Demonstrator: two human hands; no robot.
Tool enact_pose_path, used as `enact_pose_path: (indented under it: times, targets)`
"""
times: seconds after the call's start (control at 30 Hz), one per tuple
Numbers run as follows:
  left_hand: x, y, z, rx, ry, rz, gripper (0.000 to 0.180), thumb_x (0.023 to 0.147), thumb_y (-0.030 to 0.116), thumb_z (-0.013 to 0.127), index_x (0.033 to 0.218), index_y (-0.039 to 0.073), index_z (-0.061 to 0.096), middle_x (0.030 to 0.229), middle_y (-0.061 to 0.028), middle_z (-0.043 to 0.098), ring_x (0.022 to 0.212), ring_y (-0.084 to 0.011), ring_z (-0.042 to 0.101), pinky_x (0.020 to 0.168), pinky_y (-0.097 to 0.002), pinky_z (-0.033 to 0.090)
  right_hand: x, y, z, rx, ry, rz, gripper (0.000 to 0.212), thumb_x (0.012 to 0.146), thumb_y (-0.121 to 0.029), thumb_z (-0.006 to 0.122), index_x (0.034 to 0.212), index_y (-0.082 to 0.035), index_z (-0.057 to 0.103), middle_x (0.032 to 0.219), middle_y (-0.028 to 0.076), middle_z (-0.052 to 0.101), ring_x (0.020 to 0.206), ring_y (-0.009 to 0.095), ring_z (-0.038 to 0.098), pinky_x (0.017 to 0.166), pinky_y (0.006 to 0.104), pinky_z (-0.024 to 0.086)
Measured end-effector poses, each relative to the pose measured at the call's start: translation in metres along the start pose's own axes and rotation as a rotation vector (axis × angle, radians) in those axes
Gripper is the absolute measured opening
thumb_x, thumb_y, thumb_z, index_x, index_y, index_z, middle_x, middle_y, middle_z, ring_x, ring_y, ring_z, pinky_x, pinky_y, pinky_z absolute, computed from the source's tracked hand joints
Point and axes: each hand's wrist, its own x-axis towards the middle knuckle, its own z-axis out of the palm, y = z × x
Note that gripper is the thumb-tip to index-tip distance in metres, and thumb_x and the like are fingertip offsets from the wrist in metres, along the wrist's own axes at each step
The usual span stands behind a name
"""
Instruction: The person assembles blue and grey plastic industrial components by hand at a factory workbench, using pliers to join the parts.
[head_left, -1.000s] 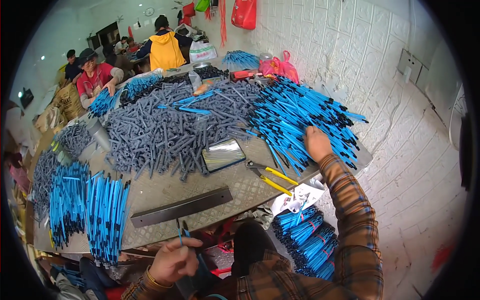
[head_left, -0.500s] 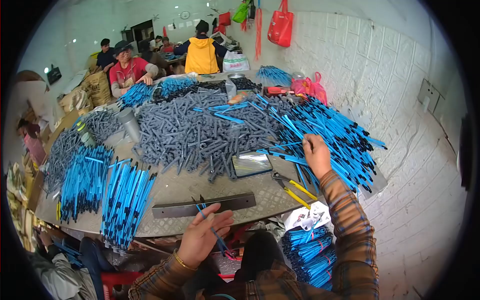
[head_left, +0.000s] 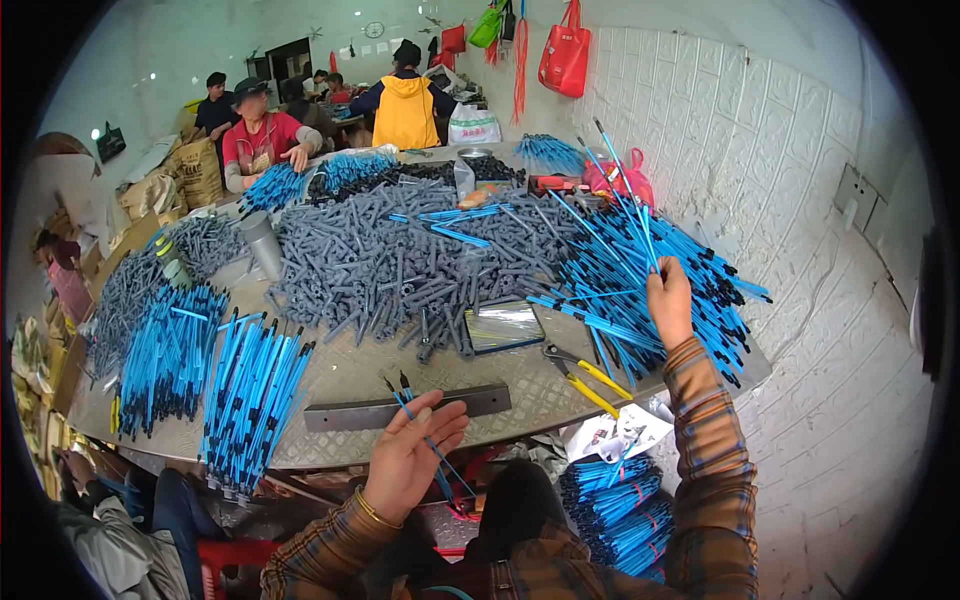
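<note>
My left hand (head_left: 405, 458) is raised near the table's front edge, palm turned inward. It holds a couple of thin blue rods (head_left: 404, 399) with black tips, slanting between thumb and fingers. My right hand (head_left: 672, 308) pinches the lower ends of several blue rods (head_left: 625, 190), which fan upward with dark tips on top. Below and around them spreads a big heap of similar blue rods (head_left: 705, 290). A dark metal bar (head_left: 350, 416) lies on the table just beyond my left hand.
Grey plastic plugs (head_left: 400, 260) are heaped mid-table. Yellow-handled pliers (head_left: 600, 376) and a shallow clear-topped box (head_left: 504, 327) lie before them. Blue rod bundles (head_left: 255, 400) overhang the front left edge; more bundles (head_left: 620, 500) sit below. Across the table a person (head_left: 265, 140) handles rods.
My right hand has moved up and to the right, lifting several blue rods out of the heap to a steep slant. My left hand has shifted slightly, still with its rods.
</note>
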Motion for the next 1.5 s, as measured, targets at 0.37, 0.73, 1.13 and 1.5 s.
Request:
enact_pose_path:
  times: [0.37,0.73,1.13,1.5]
  targets:
    - [0.008,-0.017,0.013,-0.015,-0.009,-0.03,0.032,0.092,0.014,0.046,0.122,0.003,0.044,0.116,-0.0168,0.056,0.104,-0.0239,0.056,0.089,-0.035,0.043,-0.009,0.016,-0.02,-0.488,-0.145,-0.052,0.024,0.079,-0.004,0.047,0.103,-0.004,0.043,0.082,0.023,0.057,0.072,0.041,0.058,0.06,0.0482,0.047]
    - [0.037,-0.041,0.029,-0.044,0.005,-0.048,0.029,0.091,0.014,0.048,0.119,0.006,0.045,0.111,-0.0171,0.057,0.099,-0.025,0.057,0.084,-0.0362,0.047,-0.036,0.002,-0.059,0.162,-0.439,0.149,0.014,0.08,0.001,0.049,0.091,-0.007,0.05,0.073,0.006,0.054,0.065,0.019,0.057,0.056,0.0315,0.044]
    - [0.028,-0.025,0.033,0.034,0.091,0.37,0.013,0.086,0.008,0.057,0.094,0.007,0.047,0.08,-0.0056,0.057,0.072,-0.0193,0.061,0.065,-0.0312,0.05,-0.186,-0.108,-0.038,0.4,-0.901,0.143,0.015,0.085,-0.01,0.049,0.098,-0.003,0.052,0.084,0.017,0.054,0.078,0.035,0.054,0.069,0.0364,0.045]
    - [0.002,-0.018,0.031,0.316,0.188,0.558,0.013,0.087,0.006,0.052,0.096,0.008,0.045,0.071,-0.004,0.054,0.064,-0.0161,0.057,0.062,-0.028,0.046,-0.202,-0.116,-0.023,0.413,-0.856,-0.099,0.022,0.084,-0.01,0.05,0.104,-0.002,0.054,0.079,0.016,0.055,0.071,0.031,0.055,0.066,0.0344,0.045]
